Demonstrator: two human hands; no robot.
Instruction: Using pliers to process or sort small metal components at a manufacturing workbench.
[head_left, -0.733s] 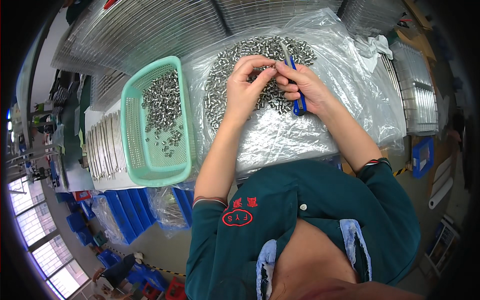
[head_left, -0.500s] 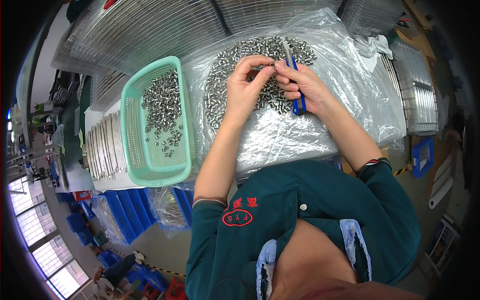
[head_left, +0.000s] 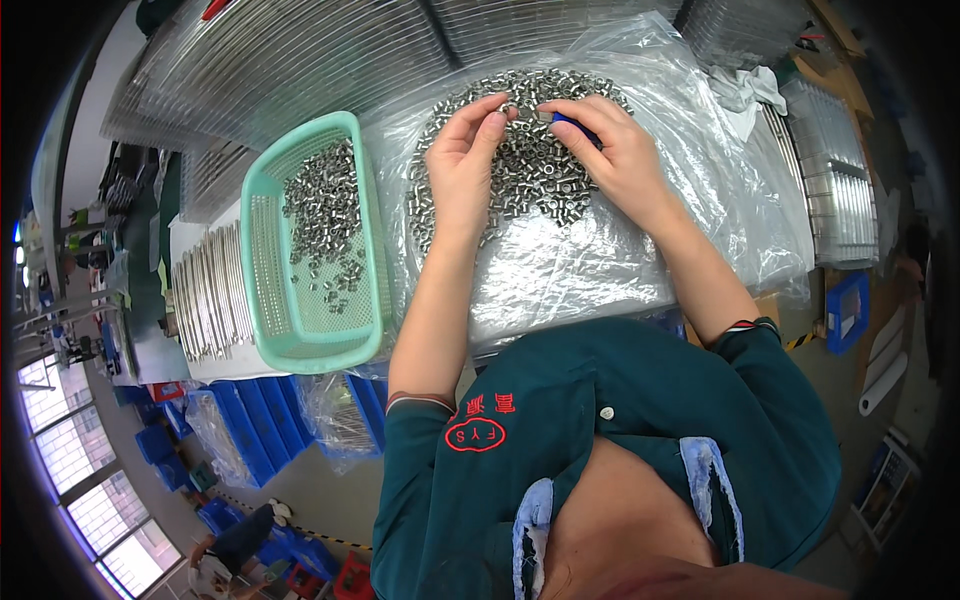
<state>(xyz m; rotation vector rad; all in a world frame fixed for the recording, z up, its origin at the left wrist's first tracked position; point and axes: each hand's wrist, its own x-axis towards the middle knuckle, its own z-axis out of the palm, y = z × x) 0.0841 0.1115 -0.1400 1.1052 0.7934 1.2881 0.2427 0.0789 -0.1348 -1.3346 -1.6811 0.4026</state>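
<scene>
Mint-green plastic basket [head_left: 268, 240] at left, part-filled with small metal sleeves. Left hand [head_left: 462, 170] pinching one small metal sleeve [head_left: 507, 107] at fingertips, over far edge of loose pile [head_left: 530, 170] on clear plastic sheet [head_left: 590, 260]. Right hand [head_left: 618, 155] closed round blue-handled tool [head_left: 568, 120]. Sleeve likely light, rigid, slick; best gripped across its sides. Axis direction too small to tell.

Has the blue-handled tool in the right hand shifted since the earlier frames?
Yes. The blue-handled tool was upright, its blue handle showing below the fingers; now it is tucked under the right hand, over the pile of small metal parts.
</scene>
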